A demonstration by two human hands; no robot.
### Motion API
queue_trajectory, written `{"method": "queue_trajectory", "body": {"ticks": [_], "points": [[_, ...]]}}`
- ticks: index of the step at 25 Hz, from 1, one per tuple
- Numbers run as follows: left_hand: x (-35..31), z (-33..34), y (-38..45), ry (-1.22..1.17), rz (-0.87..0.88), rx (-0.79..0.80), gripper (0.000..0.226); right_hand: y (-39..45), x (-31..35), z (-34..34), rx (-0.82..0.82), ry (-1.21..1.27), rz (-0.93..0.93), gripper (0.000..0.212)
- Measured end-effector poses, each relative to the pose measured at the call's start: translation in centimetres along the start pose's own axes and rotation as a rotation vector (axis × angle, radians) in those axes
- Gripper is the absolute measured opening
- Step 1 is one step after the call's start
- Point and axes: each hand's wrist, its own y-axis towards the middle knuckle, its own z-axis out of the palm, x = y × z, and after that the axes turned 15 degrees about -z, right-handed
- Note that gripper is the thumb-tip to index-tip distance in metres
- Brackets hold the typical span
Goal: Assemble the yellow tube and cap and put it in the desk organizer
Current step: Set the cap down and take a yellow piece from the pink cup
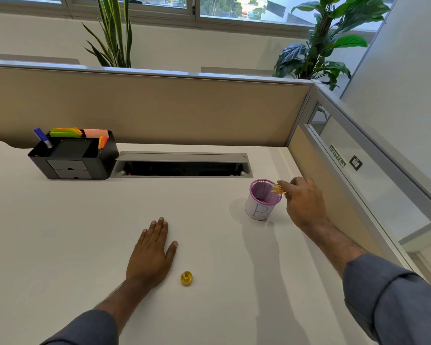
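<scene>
Right grip (299, 198) pinching yellow tube (277, 189) over purple mesh cup (263, 200) rim. Left grip (151, 252) spread flat on table (60, 232); yellow cap (186, 278) just beside it

White desk (60, 232), grey cable tray (182, 165) at rear centre. Beige partition (147, 108) just behind tray, glazed panel (373, 170) to tray's right. Beyond partition: 2 plants, windows (135, 3), daylight.
</scene>
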Motion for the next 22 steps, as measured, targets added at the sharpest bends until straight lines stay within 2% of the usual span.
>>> {"method": "queue_trajectory", "body": {"ticks": [4,22], "points": [[-0.08,-0.01,-0.01,-0.002,-0.006,-0.003,0.075,0.05,0.02,-0.16,-0.015,-0.005,0.044,0.038],[-0.22,-0.15,-0.11,-0.025,-0.016,-0.001,0.074,0.23,-0.07,-0.35,0.016,-0.053,-0.041,0.036]]}}
